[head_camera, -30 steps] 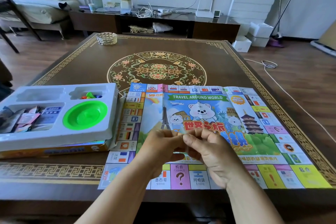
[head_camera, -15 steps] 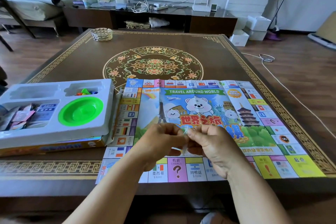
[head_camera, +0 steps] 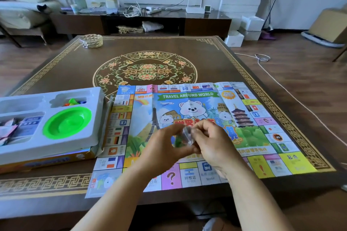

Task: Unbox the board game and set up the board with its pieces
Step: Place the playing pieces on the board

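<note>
Both hands make the grip: the left hand point(head_camera: 165, 148) and right hand point(head_camera: 210, 142) pinch a small clear packet point(head_camera: 185, 137) between fingertips, held above the near middle of the paper game board point(head_camera: 249, 133). Motion blur hides the contents, though something green seems to sit inside, probably playing pieces. The board lies unfolded on the counter point(head_camera: 75, 65), creases not fully flat. To its left, the white tray point(head_camera: 93, 137) rests in the box point(head_camera: 56, 159) with a green dish point(head_camera: 67, 124), coloured pawns point(head_camera: 75, 101) and cards point(head_camera: 28, 124).

Risks, as I judge them: a sharp tear could burst the packet, scattering small pieces across the board or off the near counter edge. Pieces landing on raised creases might tip.
</note>
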### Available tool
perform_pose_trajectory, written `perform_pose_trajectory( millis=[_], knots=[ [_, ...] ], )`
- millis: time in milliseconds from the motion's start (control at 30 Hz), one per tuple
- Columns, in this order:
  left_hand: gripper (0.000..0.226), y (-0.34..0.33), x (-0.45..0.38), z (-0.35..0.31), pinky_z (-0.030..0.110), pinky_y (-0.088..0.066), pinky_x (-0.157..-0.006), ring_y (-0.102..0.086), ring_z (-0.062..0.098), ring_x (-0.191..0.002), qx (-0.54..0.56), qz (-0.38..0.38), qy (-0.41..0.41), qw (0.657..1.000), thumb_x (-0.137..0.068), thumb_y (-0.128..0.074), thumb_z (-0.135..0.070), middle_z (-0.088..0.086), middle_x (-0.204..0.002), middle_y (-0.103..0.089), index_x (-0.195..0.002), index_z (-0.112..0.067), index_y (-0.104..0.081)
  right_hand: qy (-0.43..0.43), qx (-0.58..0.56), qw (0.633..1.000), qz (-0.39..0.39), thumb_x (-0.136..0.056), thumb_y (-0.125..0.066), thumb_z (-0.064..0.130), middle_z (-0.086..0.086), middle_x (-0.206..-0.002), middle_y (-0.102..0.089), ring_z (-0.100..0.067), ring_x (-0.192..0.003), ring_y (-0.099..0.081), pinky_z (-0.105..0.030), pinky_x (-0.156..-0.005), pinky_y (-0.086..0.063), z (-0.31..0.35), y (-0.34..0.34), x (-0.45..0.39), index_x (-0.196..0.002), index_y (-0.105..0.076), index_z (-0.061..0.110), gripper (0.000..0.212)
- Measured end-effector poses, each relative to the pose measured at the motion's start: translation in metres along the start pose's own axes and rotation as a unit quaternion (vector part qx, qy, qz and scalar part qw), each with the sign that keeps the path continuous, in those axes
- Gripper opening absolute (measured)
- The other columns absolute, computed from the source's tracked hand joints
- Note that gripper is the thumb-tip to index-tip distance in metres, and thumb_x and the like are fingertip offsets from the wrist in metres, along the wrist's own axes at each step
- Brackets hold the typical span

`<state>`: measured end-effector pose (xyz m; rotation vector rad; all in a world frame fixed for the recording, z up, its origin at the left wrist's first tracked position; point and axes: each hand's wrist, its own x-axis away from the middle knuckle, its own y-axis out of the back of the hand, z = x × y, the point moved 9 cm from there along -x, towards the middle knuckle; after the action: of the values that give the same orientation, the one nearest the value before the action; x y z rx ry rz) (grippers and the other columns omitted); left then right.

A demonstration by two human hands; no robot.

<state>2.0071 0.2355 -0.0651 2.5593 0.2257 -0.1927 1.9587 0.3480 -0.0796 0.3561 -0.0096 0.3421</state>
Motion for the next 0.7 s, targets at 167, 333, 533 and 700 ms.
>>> perform_pose_trajectory(
  millis=[167,333,533,700],
  knots=[
    [0.03,-0.022,-0.031,0.0,0.015,-0.032,-0.051,-0.036,0.0,-0.048,0.081,0.01,0.027,0.996,-0.07,-0.082,-0.028,-0.017,-0.051,-0.048,-0.068,-0.025,-0.053,-0.063,-0.134,0.986,-0.077,-0.094,-0.054,0.021,-0.001,-0.063,-0.059,-0.017,-0.058,-0.051,-0.037,-0.061,-0.047,-0.019,0.026,-0.012,-0.076,-0.058,0.015,0.019],
    [0.032,-0.054,-0.082,-0.008,0.014,-0.045,-0.055,-0.053,0.001,-0.056,0.096,0.045,0.052,0.993,-0.073,-0.079,-0.012,-0.007,-0.077,-0.059,-0.092,-0.027,-0.059,-0.139,-0.278,0.94,-0.144,-0.097,-0.049,0.016,-0.008,-0.07,-0.06,-0.016,-0.054,-0.054,-0.023,-0.045,-0.047,-0.045,0.063,-0.047,-0.084,-0.058,0.013,0.016],
    [0.036,-0.076,-0.169,-0.043,0.022,-0.036,-0.073,-0.055,0.022,-0.099,-0.219,0.086,-0.074,0.969,-0.077,-0.073,-0.018,0.008,-0.109,-0.06,-0.112,-0.016,-0.064,-0.088,-0.188,0.968,-0.138,-0.096,-0.046,0.035,-0.005,-0.082,-0.062,-0.02,-0.066,-0.054,-0.031,-0.061,-0.042,-0.047,0.11,-0.108,-0.083,-0.059,0.02,0.024],
    [0.039,-0.103,-0.223,-0.038,0.031,-0.044,-0.095,-0.05,0.029,-0.118,-0.344,0.129,-0.108,0.924,-0.081,-0.058,-0.006,0.01,-0.124,-0.053,-0.115,-0.023,-0.062,-0.051,0.01,0.997,-0.055,-0.09,-0.05,0.009,0.004,-0.115,-0.061,-0.016,-0.099,-0.056,-0.029,-0.082,-0.042,-0.055,0.121,-0.161,-0.121,-0.059,0.026,0.037]
  ],
)
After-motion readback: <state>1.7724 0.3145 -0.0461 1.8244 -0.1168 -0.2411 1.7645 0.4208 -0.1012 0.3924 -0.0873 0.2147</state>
